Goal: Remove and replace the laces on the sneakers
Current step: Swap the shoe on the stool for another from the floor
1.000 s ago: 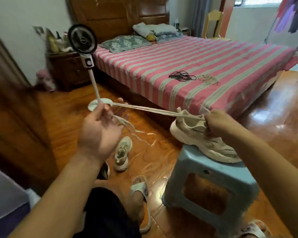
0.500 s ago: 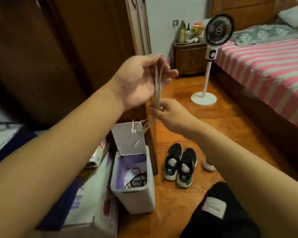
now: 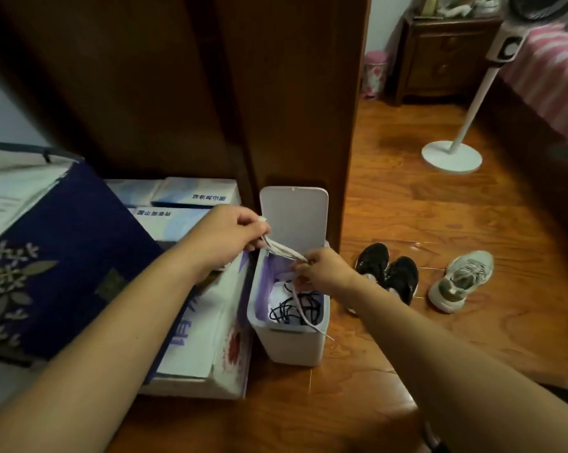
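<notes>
Now I'm dropping the old white lace [image 3: 281, 249] into the bin [image 3: 292, 341].

Both arms reach in from the bottom of the frame to the middle, over the open bin. My left hand [image 3: 230, 235] pinches the bunched upper end of the lace and my right hand [image 3: 322, 271] pinches it lower down, its tail trailing over the bin's front rim. Black laces [image 3: 294, 310] already lie inside. One pale sneaker [image 3: 461, 281] sits on the floor at right, beside the black pair [image 3: 387, 273]. I judge removal about done; fresh lacing remains.
</notes>
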